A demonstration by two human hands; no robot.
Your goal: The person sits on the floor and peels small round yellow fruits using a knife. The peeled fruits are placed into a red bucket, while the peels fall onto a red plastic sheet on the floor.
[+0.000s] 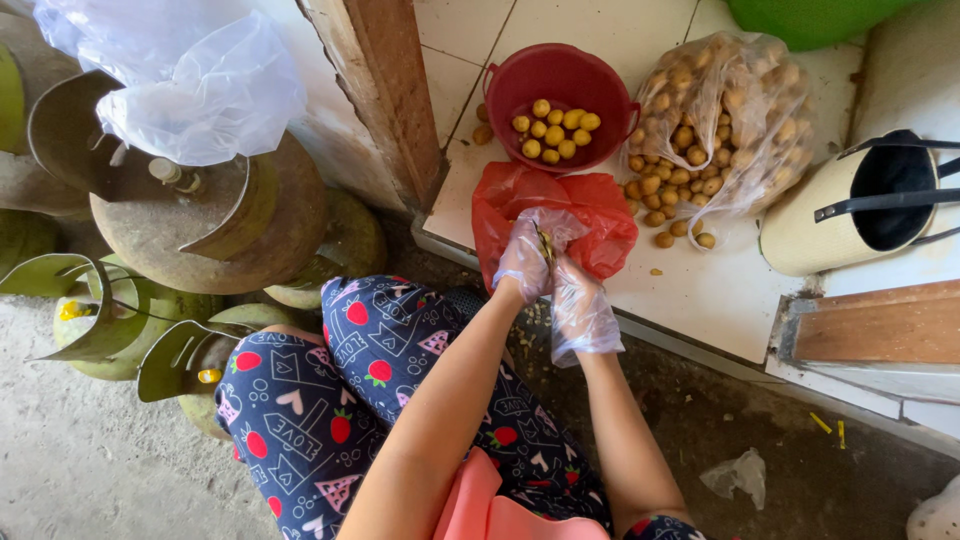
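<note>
Seen from above, at the centre of the frame: left hand (524,262) in a thin clear plastic glove, fingers curled around a small yellowish-brown fruit (545,246), only partly visible; right hand (580,310) gloved likewise, just below and touching the left, fingers bent toward the same fruit, grip impossible to tell exactly through the crumpled plastic; held over a red plastic bag (600,225) lying open on the white tiled floor (700,290); just above it, top centre, a red bucket (560,80) with a handful of peeled yellow fruits (555,128) at the bottom; to its right, a clear bag of unpeeled fruit (715,120), several spilled loose on the tiles beside it; far right, a cream basket with black handles (850,205), lying on its side; at left, several green gas cylinders (200,220), one topped with a clear plastic bag (190,80); at lower centre, knees in dark patterned trousers (350,380) with strawberry prints; a wooden door frame (385,90) at upper centre.
</note>
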